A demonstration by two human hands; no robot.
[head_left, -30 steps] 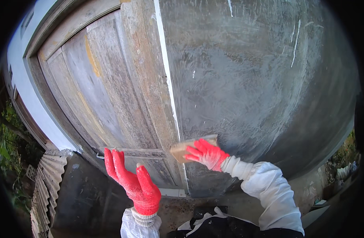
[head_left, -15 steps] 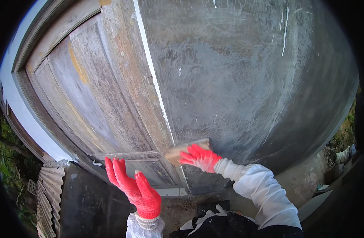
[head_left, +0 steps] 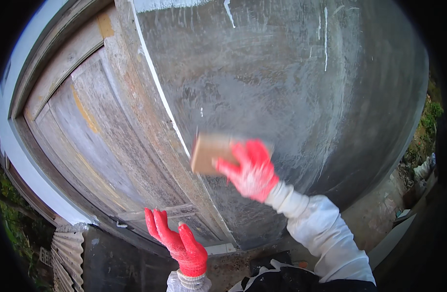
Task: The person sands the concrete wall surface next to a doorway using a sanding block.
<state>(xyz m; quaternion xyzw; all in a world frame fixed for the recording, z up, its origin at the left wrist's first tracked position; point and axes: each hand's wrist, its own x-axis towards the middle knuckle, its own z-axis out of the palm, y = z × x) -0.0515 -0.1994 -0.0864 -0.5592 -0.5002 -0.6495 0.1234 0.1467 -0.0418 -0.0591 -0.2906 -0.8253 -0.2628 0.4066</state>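
In front of you stands a large grey wall (head_left: 262, 92), smooth like cement but with cloudy patches and some white drips, and at its left is an old wooden door (head_left: 102, 117) with worn, grainy panels. A thin white stripe (head_left: 158, 85) runs down between the wall and the door frame. Your right hand (head_left: 250, 170), in a red-coated glove with a pale knitted cuff, is grasping a brown block (head_left: 209, 155); the fingers lie over its right part, so the bigger bare part reaches out to the left of your hand. The block is flat and rectangular, with straight edges and a plain, dull face, perhaps of wood. Its long axis goes roughly from left to right, and its free end points left, to the white stripe. Because the block and your fingers are blurred, I cannot tell surely whether it touches the wall. Your left hand (head_left: 182, 246), in the same kind of glove, is raised with nothing in it, the fingers loose and pointing upward; it is below the block and to the left, well apart from it, in front of the lower door.
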